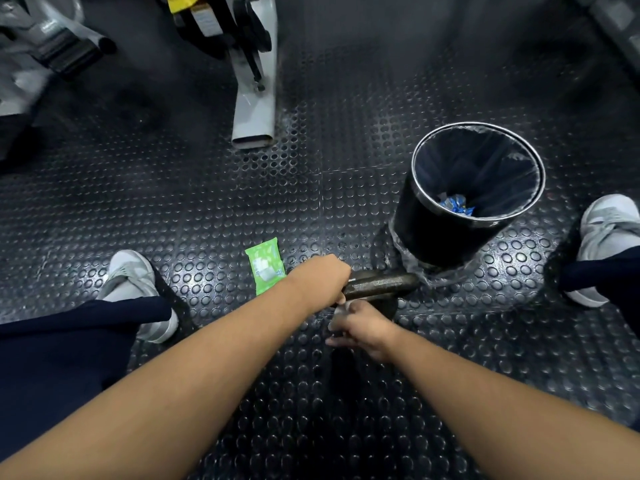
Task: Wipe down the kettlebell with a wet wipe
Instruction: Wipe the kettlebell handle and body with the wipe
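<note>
From the head camera, the person crouches over the studded rubber floor (207, 209), feet planted wide to either side. The kettlebell (384, 285) stands on the floor between them, just in front of the black bin (450, 237). The left hand (320, 277) is wrapped around the handle, probably to steady the weight. The right hand (360, 329) presses against the bell's near side with curled fingers, seemingly rubbing; a pale wet wipe (336, 315) appears bunched under it, though it is hard to tell. The green wipe packet (266, 265) lies near the left hand, within easy reach.
</note>
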